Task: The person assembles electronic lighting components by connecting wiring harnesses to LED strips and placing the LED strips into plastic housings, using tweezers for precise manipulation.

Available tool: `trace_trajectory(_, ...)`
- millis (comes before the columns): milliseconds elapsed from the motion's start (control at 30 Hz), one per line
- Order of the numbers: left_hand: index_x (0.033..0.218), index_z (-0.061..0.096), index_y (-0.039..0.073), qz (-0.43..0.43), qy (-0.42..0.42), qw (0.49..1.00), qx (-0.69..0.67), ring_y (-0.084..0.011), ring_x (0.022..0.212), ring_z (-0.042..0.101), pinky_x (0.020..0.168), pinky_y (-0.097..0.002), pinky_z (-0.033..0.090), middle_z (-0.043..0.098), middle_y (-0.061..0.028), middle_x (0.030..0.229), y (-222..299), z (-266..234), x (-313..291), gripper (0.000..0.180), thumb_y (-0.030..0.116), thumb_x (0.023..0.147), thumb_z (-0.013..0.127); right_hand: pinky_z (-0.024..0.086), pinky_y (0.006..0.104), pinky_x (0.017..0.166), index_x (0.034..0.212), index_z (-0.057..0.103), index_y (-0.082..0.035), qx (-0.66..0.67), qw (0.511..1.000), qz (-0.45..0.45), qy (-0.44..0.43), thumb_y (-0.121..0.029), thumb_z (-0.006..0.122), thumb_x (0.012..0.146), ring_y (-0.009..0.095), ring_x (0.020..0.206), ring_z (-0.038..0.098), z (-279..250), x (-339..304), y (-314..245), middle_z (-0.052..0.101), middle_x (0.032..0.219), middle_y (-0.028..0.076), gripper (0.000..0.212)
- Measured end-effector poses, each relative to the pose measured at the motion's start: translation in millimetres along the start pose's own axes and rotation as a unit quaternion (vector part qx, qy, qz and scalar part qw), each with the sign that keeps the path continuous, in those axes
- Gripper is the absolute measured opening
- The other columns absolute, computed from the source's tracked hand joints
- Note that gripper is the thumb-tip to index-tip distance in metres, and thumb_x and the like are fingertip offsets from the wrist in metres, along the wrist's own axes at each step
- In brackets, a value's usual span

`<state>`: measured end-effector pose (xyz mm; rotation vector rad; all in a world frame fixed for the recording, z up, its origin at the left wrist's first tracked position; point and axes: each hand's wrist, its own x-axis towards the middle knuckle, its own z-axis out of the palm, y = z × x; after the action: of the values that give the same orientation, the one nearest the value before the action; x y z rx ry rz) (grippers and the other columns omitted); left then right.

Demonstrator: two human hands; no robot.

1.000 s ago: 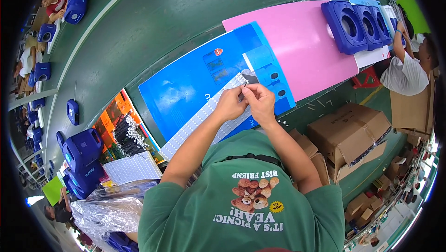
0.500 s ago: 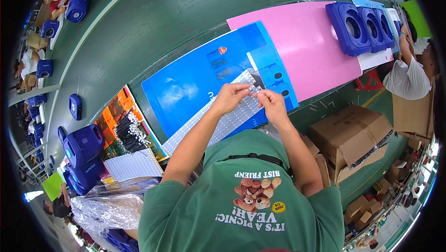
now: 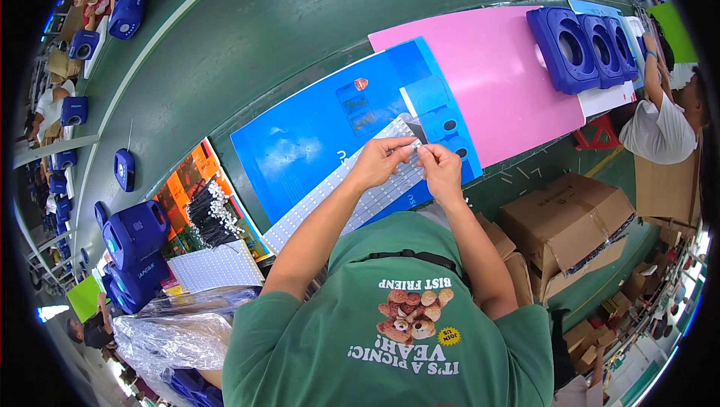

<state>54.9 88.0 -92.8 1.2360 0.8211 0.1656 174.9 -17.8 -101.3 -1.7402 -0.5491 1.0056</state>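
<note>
A long white LED strip panel [image 3: 309, 212], patterned with rows of small dots, lies slantwise over the blue printed sheet [image 3: 300, 111] in front of me. At its far right end my left hand [image 3: 379, 161] is closed, thumb and forefinger pinching the edge of the panel. My right hand [image 3: 441, 169] meets it there from the right, also in a pinch at the panel's corner. The fingertips of both hands nearly touch and hide the small part between them.
A bundle of black wires with white connectors [image 3: 210, 212] and another white dotted panel [image 3: 214, 266] lie to the left. Blue speaker housings [image 3: 566, 47] stand on the pink sheet's [image 3: 502, 77] far right. Cardboard boxes [image 3: 562, 216] sit at right; a co-worker [image 3: 660, 130] is beyond.
My hands stay at the panel's end; the left fingers have shifted slightly and the panel's far end lies more evenly. The view has tilted a little.
</note>
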Motion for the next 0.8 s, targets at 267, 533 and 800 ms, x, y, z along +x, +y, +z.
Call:
trace_trajectory(267, 0.107, 0.063, 0.001, 0.018, 0.020, 0.999, -0.020, -0.0052, 0.060, 0.052, 0.050, -0.0201, 0.044, 0.063, -0.0030, 0.076, -14, 3, 7, 0.023, 0.011, 0.088, 0.058, 0.037, 0.0231, 0.048, 0.083, 0.065, 0.000, -0.041, 0.997, -0.063, 0.017, -0.017, 0.059, 0.086, 0.005, 0.054, 0.048, 3, -1, -2, 0.059, 0.061, 0.001, 0.019)
trace_trajectory(533, 0.101, 0.064, -0.002, 0.017, 0.039, 0.999, -0.030, -0.0065, 0.060, 0.054, 0.052, -0.0202, 0.044, 0.062, -0.0034, 0.073, -19, 4, 10, 0.019, 0.009, 0.086, 0.059, 0.037, 0.0229, 0.047, 0.080, 0.064, 0.001, 0.004, 1.000, -0.007, 0.004, -0.015, 0.058, 0.085, 0.005, 0.053, 0.048, 5, 1, -4, 0.058, 0.060, 0.000, 0.018)
trace_trajectory(800, 0.098, 0.066, 0.001, 0.162, 0.053, 0.976, 0.136, -0.0088, 0.058, 0.055, 0.052, -0.0237, 0.044, 0.065, -0.0044, 0.074, -24, 6, 15, 0.019, 0.011, 0.084, 0.059, 0.042, 0.0332, 0.052, 0.076, 0.062, -0.001, -0.166, 0.972, -0.161, 0.050, -0.014, 0.054, 0.085, 0.017, 0.056, 0.054, 6, 1, 0, 0.058, 0.065, 0.012, 0.017)
